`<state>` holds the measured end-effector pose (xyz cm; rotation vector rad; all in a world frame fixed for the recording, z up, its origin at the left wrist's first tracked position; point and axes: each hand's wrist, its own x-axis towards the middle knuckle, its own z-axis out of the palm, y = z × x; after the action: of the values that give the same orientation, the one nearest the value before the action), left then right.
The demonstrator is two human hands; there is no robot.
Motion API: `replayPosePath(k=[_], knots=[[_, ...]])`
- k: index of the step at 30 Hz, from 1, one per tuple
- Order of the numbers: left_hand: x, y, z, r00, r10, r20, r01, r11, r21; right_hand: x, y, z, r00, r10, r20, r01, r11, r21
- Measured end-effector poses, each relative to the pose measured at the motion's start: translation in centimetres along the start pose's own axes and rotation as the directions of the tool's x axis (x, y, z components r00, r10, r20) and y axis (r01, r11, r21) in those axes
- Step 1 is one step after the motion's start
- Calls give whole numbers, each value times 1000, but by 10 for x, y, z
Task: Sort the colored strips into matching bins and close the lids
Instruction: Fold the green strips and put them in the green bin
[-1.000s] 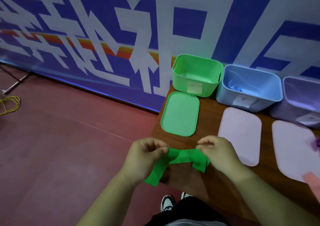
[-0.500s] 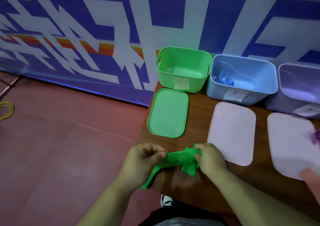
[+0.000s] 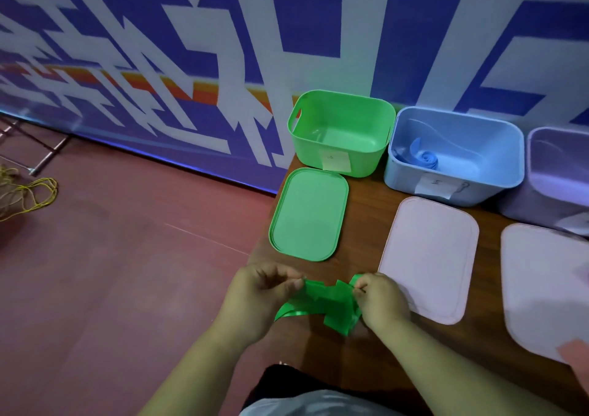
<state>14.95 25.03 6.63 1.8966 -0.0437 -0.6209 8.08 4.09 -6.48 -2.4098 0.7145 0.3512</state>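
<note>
- Wooden table [image 3: 366, 214] carries the bins.
- Blue bin [image 3: 402, 180], uncovered, has a coiled blue strip [image 3: 427, 159] inside.
- Green bin [image 3: 306, 151] is at the rear left, uncovered.
- Green lid [image 3: 307, 214] lies flat just in front of it.
- Left hand [image 3: 258, 297] and right hand [image 3: 382, 300] each pinch the green strip [image 3: 325, 300].
- The strip is bunched between the hands, at the near table edge.

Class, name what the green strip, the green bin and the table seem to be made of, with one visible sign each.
The green strip: thin, flexible, perhaps fabric or soft plastic tape; it folds and loops between the left hand and right hand, slightly shiny. The green bin: moulded plastic, smooth satin; rounded corners, cut-out handle. The table: wood or wood-look laminate; brown with slight sheen.
</note>
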Motion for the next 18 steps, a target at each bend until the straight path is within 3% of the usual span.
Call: replayPosePath(k=[6,12,18], knots=[[3,4,-4,996,57,72,-57,998,-6,-17,-8,-20,1000,-29,-9,30,977,209],[11,18,-20,968,172,181,-179,984,23,-40,-42,-65,999,-35,6,28,867,497],[14,50,-47,870,356,340,-374,927,-15,-72,-87,-102,996,-20,-91,68,826,559]])
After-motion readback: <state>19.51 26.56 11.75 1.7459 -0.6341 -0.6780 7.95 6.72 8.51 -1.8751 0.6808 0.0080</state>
